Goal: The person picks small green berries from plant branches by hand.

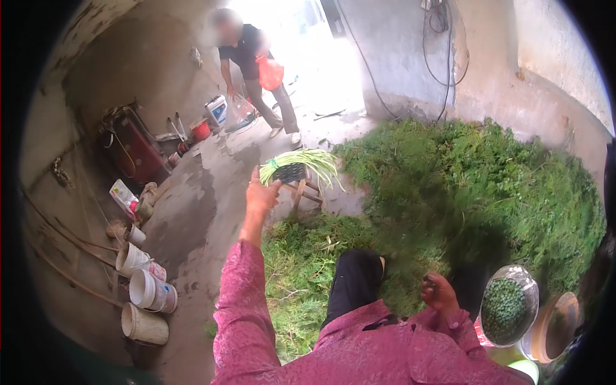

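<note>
My left hand [260, 197] reaches forward with its index finger and thumb stretched apart, its fingertips close to a bundle of long green beans [314, 158]. A green band ties the bundle near one end. The beans lie across a dark-topped stool [301, 191] with wooden legs, their loose ends drooping over the side. My right hand [439, 292] is held low by my body with the fingers curled in; whatever they may hold is hidden. Beside it on the right stands a bucket [532, 281] of small round green berries.
Leafy green branches [475, 186] cover the floor ahead and right. A brown-rimmed bucket [557, 324] stands at the lower right. White buckets [153, 290] line the left wall. By the bright doorway a person [253, 61] holds a red bag [270, 74] and a clear bag.
</note>
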`<state>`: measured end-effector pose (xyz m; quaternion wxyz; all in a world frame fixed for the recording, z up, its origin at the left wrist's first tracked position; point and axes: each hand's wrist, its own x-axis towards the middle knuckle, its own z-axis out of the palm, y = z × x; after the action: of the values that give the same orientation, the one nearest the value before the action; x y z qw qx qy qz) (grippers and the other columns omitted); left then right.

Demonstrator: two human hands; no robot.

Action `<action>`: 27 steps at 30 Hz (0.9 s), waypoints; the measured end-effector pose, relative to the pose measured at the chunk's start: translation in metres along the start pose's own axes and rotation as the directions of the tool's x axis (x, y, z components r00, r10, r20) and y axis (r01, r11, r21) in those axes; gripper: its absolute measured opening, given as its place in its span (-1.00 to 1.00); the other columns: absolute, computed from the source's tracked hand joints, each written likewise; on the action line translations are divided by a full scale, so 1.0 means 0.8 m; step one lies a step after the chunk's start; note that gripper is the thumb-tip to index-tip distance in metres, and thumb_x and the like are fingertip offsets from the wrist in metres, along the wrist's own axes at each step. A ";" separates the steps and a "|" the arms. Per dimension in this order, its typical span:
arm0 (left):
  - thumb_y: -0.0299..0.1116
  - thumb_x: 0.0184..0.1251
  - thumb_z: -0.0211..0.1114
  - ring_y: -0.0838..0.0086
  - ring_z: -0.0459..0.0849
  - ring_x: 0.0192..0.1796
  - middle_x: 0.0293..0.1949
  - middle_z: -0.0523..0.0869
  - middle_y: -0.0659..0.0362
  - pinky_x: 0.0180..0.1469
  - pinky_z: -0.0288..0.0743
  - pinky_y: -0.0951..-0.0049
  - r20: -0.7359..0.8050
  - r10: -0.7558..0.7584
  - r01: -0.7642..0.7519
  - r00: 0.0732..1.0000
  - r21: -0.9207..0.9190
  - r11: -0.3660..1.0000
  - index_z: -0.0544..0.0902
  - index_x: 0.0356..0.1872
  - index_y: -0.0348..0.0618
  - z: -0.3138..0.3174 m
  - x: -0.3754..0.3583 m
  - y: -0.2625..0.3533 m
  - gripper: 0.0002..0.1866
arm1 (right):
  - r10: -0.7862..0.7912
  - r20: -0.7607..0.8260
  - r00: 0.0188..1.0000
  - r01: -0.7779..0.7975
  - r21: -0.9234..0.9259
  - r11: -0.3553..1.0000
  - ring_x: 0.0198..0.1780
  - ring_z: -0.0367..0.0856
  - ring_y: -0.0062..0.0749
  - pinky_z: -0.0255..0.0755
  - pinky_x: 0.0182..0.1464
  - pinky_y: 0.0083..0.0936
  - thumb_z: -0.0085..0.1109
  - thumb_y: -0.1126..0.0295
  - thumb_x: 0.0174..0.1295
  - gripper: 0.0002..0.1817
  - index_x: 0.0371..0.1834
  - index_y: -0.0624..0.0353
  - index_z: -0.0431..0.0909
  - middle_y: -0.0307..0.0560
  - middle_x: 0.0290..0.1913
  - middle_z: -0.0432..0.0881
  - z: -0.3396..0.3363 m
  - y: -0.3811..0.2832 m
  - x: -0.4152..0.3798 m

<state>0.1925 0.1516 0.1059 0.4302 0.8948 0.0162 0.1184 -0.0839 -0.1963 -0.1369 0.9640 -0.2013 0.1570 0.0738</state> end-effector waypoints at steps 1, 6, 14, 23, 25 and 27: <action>-0.40 0.04 0.30 0.56 0.56 -0.59 -0.56 0.63 0.09 -0.61 0.46 0.54 -0.011 0.019 -0.020 1.000 -0.063 0.998 0.07 0.31 -0.22 -0.011 -0.003 0.006 -0.20 | -0.001 0.008 1.000 0.001 0.026 1.000 -0.55 0.41 -0.58 0.28 -0.53 -0.66 0.07 0.45 0.12 -0.91 -0.31 0.15 0.48 -0.15 -0.45 0.52 -0.001 0.001 0.003; -0.42 0.05 0.29 0.59 0.51 -0.66 -0.59 0.60 0.13 -0.63 0.41 0.56 0.129 0.052 -0.045 0.990 -0.052 0.998 0.07 0.32 -0.17 -0.009 -0.031 0.017 -0.21 | -0.011 -0.080 0.997 0.010 -0.018 1.000 -0.54 0.41 -0.55 0.36 -0.50 -0.65 0.08 0.40 0.13 -0.87 -0.28 0.16 0.49 -0.13 -0.43 0.50 0.007 0.002 0.002; -0.32 0.07 0.29 0.32 0.63 -0.36 -0.47 0.66 0.02 -0.31 0.48 0.32 0.755 0.316 -0.563 0.574 0.084 0.822 0.34 0.17 -0.20 0.018 -0.095 0.064 -0.40 | -0.039 -0.115 0.993 0.033 -0.057 0.998 -0.46 0.47 -0.47 0.42 -0.47 -0.63 0.06 0.39 0.14 -0.86 -0.29 0.21 0.49 -0.09 -0.41 0.51 0.003 -0.002 -0.010; -0.24 0.05 0.26 0.08 0.58 -0.21 -0.25 0.60 -0.10 -0.12 0.43 0.26 0.815 0.443 -0.872 0.373 0.145 0.468 0.39 0.11 -0.24 0.020 -0.129 0.109 -0.43 | -0.065 -0.072 0.995 0.065 -0.012 0.998 -0.52 0.47 -0.47 0.39 -0.53 -0.61 0.03 0.35 0.13 -0.82 -0.29 0.23 0.47 -0.11 -0.44 0.51 -0.015 -0.012 -0.002; -0.25 0.02 0.28 0.07 0.58 -0.16 -0.18 0.58 -0.12 -0.09 0.43 0.25 0.816 0.401 -0.871 0.416 0.232 0.432 0.42 0.08 -0.26 0.003 -0.148 0.150 -0.44 | -0.201 -0.133 0.971 0.200 -0.016 0.980 -0.57 0.45 -0.50 0.36 -0.60 -0.64 0.01 0.36 0.12 -0.85 -0.35 0.21 0.44 -0.16 -0.51 0.48 -0.007 -0.044 -0.016; -0.32 -0.04 0.30 0.10 0.58 -0.25 -0.35 0.58 -0.10 -0.19 0.44 0.24 0.731 0.632 -0.965 0.258 0.165 0.203 0.44 0.02 -0.32 -0.004 -0.170 0.177 -0.47 | -0.440 -0.200 0.875 0.421 -0.133 0.897 -0.58 0.41 -0.55 0.31 -0.63 -0.68 0.01 0.36 0.11 -0.90 -0.41 0.14 0.42 -0.23 -0.55 0.43 0.002 -0.083 -0.042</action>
<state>0.0495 0.0475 0.1902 -0.0275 0.8270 -0.5560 0.0790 -0.1016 -0.2581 -0.0999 0.9226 -0.2794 0.2130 -0.1591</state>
